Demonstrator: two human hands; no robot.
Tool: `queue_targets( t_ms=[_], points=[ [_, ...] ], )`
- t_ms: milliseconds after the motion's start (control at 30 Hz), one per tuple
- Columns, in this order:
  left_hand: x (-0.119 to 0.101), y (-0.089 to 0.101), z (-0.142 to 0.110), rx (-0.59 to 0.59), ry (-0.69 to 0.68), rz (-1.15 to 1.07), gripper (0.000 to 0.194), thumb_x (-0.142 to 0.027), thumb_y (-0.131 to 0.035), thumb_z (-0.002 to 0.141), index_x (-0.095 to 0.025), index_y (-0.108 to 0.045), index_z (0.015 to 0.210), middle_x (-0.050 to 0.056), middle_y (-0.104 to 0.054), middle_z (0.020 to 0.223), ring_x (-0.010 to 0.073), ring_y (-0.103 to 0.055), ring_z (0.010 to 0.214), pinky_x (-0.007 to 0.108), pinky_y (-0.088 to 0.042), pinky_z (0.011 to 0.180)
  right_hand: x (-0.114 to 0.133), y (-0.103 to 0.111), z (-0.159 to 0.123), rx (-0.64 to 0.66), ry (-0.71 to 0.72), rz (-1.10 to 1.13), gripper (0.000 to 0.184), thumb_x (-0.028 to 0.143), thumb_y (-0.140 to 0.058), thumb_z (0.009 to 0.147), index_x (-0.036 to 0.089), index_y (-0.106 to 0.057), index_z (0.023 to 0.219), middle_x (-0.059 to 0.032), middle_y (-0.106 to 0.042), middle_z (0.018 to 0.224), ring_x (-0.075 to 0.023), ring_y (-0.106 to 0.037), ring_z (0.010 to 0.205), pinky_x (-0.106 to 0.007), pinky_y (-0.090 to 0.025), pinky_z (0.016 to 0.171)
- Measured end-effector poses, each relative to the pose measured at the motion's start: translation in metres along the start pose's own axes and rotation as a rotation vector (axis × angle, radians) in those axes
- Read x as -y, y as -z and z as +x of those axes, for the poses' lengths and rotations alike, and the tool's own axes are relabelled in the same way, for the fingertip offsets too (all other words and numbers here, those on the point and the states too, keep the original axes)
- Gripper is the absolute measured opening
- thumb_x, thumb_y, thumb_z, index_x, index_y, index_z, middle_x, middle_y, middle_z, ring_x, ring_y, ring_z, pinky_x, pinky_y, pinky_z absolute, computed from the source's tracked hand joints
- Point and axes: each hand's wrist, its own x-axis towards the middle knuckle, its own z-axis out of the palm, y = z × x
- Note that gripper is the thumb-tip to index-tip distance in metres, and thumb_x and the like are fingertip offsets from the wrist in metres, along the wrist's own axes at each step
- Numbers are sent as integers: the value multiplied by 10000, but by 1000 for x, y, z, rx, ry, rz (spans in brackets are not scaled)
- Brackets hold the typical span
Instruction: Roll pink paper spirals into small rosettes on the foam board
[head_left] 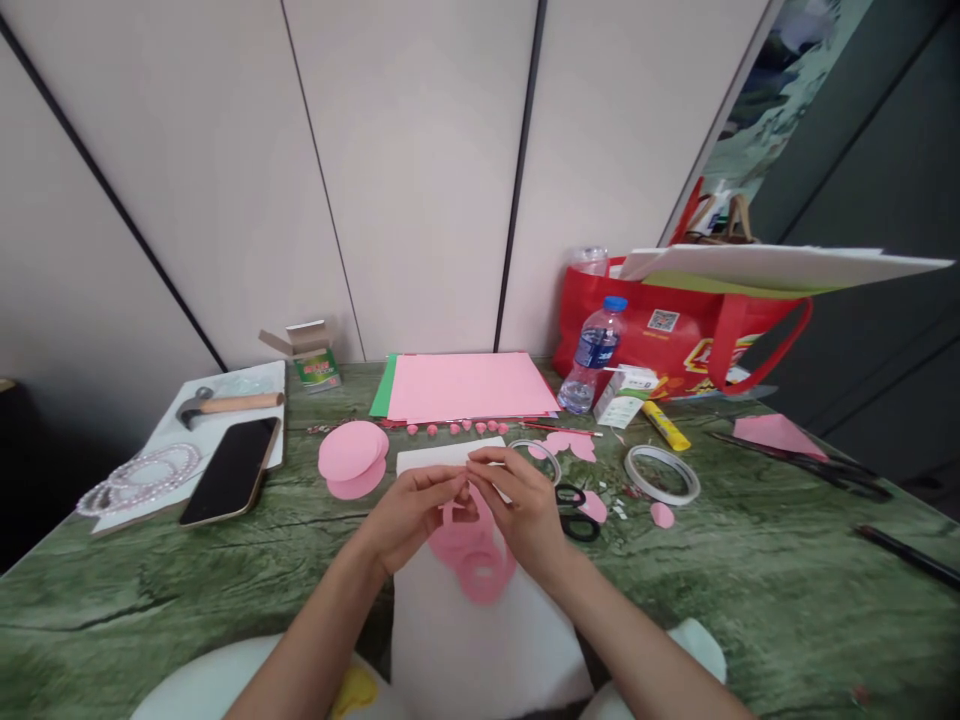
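Observation:
My left hand (pixel 421 510) and my right hand (pixel 525 502) meet above a white sheet (pixel 487 650), their fingertips pinched close together. Between them is the end of a curled pink paper strip (pixel 484 578), which loops below the fingers over the sheet; its lower part looks blurred. The fingers mostly hide the pinched end. Beyond the hands runs a row of small pink paper rolls (pixel 466 426). Left of my hands lies a stack of pink paper circles (pixel 352 455). Black-handled scissors (pixel 579 525) lie just right of my right hand, partly under pink scraps.
Pink sheets (pixel 472 385) lie against the wall. Tape rolls (pixel 663 474), a glue tube (pixel 666 426), a water bottle (pixel 592 355) and a red bag (pixel 675 325) stand right. At left are a phone (pixel 232 472), a hammer (pixel 232 404) and a beaded strand (pixel 142 480).

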Motion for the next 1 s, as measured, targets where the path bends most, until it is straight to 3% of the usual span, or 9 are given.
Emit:
queue_targets(
  t_ms=[167,367,567,767,1000],
  points=[
    [-1,-7,-1,-21,-10,119,204,-287,-550,788,-111,-640,740,28,-550,674,113,-513,639,283,-410,676,2,2,3,-39,-65,81,155,140,-524,791,201,-664,819,-75,-641,874,-166,-603,823,-324,-496,733],
    [-1,-9,0,-163,-142,601,320,-332,-510,793,-136,-580,549,14,-548,540,114,-483,560,248,-374,602,2,7,9,-21,-532,413,77,234,-634,701,171,-653,659,-64,-678,806,-161,-634,713,-290,-515,661],
    [-2,-10,0,-171,-148,674,355,-339,-464,813,-143,-581,541,28,-579,527,128,-500,563,260,-388,630,-6,11,13,-30,-776,661,214,298,-739,569,150,-595,623,-42,-691,710,-125,-614,569,-270,-514,601],
    [-1,-8,0,-145,-125,565,324,-342,-484,811,-139,-603,587,35,-594,577,125,-508,583,255,-381,620,-13,12,12,-10,-841,760,274,311,-767,531,154,-638,716,3,-659,580,-114,-606,517,-258,-518,572],
    [-3,-4,-2,-68,-47,141,185,-291,-569,774,-117,-631,772,22,-578,642,117,-553,554,252,-400,582,-20,18,14,-53,-908,858,221,281,-789,502,164,-660,638,10,-641,541,-102,-597,512,-214,-515,531]
  ],
)
